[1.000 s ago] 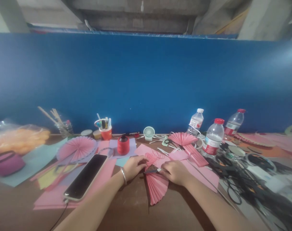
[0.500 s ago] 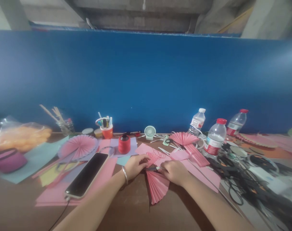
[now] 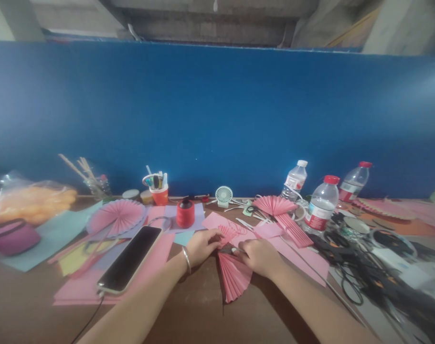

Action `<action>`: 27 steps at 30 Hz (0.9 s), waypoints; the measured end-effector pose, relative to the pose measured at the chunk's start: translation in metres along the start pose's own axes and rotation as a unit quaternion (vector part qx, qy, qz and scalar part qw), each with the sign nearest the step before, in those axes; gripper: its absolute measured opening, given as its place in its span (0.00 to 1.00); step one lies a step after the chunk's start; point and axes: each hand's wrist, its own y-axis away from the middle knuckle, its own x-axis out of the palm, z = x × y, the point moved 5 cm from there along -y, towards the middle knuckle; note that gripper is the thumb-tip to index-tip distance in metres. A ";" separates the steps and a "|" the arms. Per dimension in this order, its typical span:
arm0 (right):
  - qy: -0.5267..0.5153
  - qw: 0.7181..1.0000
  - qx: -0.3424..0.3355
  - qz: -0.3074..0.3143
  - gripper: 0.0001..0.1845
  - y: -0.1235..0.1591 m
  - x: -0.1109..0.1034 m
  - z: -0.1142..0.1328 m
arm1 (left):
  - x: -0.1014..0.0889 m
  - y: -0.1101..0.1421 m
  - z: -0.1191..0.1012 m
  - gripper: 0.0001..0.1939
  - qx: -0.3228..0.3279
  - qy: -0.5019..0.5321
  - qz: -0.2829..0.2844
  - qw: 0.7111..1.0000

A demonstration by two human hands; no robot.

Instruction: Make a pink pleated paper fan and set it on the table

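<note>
A pleated pink paper fan (image 3: 234, 278) lies on the brown table (image 3: 188, 315) in front of me, pinched at its middle. My left hand (image 3: 200, 247), with a bracelet at the wrist, closes its fingers on the fan's upper pleats. My right hand (image 3: 260, 257) is closed at the fan's middle, holding a small thin tool with a pale tip that I cannot make out. A red thread spool (image 3: 185, 213) stands just behind my left hand.
A phone (image 3: 129, 258) lies on pink paper sheets at left, beside a round pink fan (image 3: 116, 217). A cup of pens (image 3: 159, 190), a small white fan (image 3: 223, 196), three water bottles (image 3: 321, 204) and black scissors and cables (image 3: 360, 272) crowd the back and right. A blue partition (image 3: 217, 114) stands behind.
Both hands stay on the fan. The fan's lower half has closed up and drawn in slightly; the view has tilted a little.
</note>
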 end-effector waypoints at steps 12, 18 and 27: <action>-0.003 1.000 -0.008 -0.018 0.22 0.000 0.005 0.001 | -0.001 0.000 -0.001 0.09 -0.001 -0.007 0.002 1.000; 0.000 1.000 -0.001 -0.015 0.22 0.001 0.005 0.003 | 0.000 0.001 -0.001 0.09 -0.001 -0.007 0.000 1.000; -0.010 1.000 0.009 0.000 0.25 0.000 0.005 0.005 | -0.001 0.001 -0.003 0.10 0.015 -0.030 -0.003 0.999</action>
